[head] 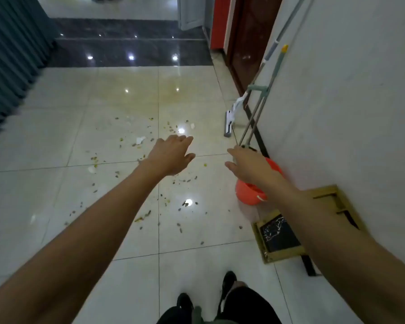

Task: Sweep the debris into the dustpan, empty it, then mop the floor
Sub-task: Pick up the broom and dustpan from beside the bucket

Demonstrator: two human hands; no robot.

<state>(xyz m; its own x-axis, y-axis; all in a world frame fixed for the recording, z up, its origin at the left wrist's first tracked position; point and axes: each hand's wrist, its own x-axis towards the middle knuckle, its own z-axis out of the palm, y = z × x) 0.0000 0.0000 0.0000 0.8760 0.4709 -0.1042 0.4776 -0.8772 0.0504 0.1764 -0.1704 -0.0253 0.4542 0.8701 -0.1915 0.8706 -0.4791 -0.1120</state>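
Debris, small dark bits and white paper scraps, lies scattered over the glossy cream floor tiles. A flat mop with a grey handle leans on the white wall at right. Beside it stands a green-handled tool with thin metal rods; its lower end is hidden behind my right hand. My right hand reaches toward those rods with fingers apart, its fingertips close to them; whether they touch I cannot tell. My left hand hovers open above the debris, holding nothing.
An orange bucket sits by the wall under my right forearm. A wooden frame with a dark cracked panel lies on the floor beside it. A dark door is further along the wall, a teal curtain at left. My feet are at the bottom.
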